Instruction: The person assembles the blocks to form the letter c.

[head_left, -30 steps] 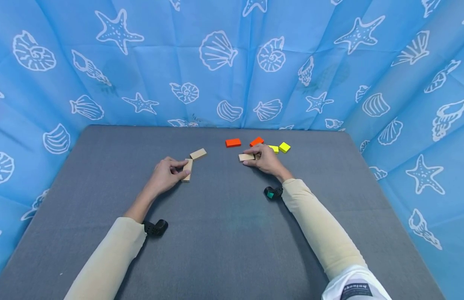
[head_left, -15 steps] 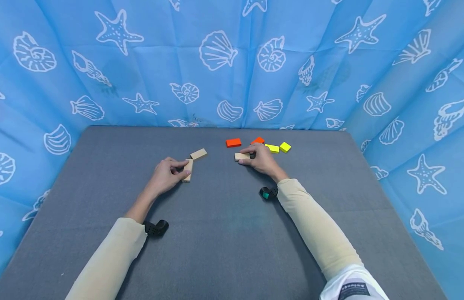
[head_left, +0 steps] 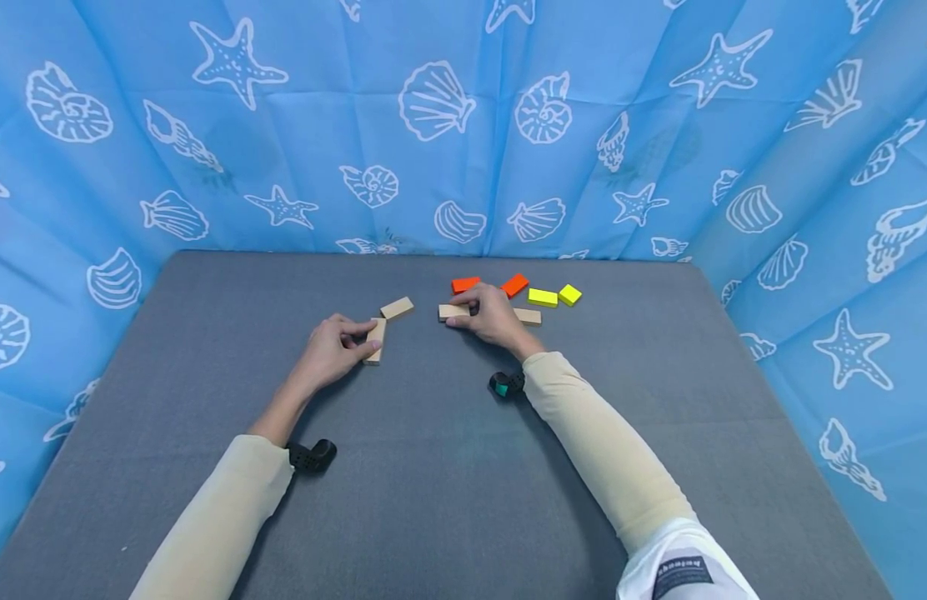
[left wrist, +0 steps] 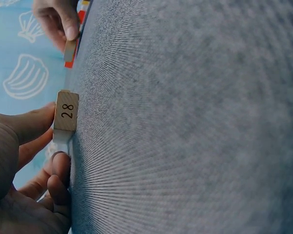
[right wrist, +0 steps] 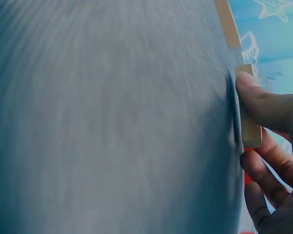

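My left hand [head_left: 334, 348] pinches a plain wooden block [head_left: 377, 340] between thumb and fingers, left of the table's middle. In the left wrist view the end of this block [left wrist: 67, 111] bears the number 28. A second plain block [head_left: 397, 308] lies just beyond its far end. Farther right, my right hand [head_left: 491, 315] pinches another plain wooden block [head_left: 453, 312] by its long sides. The right wrist view shows the thumb pressed along that block [right wrist: 250, 117], close over the cloth. Behind the right hand lies one more plain block [head_left: 528, 317], partly hidden.
Two red blocks, a left one [head_left: 465, 284] partly covered by the right hand and a right one [head_left: 515, 285], lie near the far edge. Beside them are two yellow blocks [head_left: 543, 297]. Grey cloth [head_left: 433, 467] covers the table; a blue shell-print curtain [head_left: 463, 125] hangs behind.
My right hand has moved left with its wooden block, toward the left hand. A plain block formerly hidden under the right hand now shows. The left hand has stayed still.
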`<action>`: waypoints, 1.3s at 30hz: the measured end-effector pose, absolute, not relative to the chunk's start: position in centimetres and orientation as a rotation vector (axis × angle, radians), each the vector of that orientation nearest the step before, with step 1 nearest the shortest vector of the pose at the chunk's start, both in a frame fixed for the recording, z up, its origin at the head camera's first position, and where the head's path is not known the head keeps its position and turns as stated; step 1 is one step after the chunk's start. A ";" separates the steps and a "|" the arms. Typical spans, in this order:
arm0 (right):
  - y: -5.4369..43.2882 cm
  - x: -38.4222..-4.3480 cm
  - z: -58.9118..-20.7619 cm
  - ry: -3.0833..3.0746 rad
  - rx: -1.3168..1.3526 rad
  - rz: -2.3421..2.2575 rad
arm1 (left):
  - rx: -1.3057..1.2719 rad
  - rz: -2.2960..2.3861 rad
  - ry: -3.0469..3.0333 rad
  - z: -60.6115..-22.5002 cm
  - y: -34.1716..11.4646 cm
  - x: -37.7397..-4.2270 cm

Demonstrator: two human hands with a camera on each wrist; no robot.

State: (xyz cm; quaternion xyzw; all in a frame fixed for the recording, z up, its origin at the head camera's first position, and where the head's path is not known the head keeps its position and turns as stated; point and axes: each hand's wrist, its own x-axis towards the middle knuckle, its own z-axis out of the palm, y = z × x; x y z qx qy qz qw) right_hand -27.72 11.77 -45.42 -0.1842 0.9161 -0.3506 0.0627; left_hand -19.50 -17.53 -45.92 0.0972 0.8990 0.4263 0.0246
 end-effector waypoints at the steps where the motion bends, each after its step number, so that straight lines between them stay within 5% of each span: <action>1: 11.5 -27.7 -45.5 2.769 -0.551 -1.060 | 0.298 1.320 2.782 -45.9 -17.5 -19.5; 39: 7.5 -28.9 -46.1 2.770 -0.371 -1.185 | 0.263 1.308 2.769 -45.8 -17.5 -19.6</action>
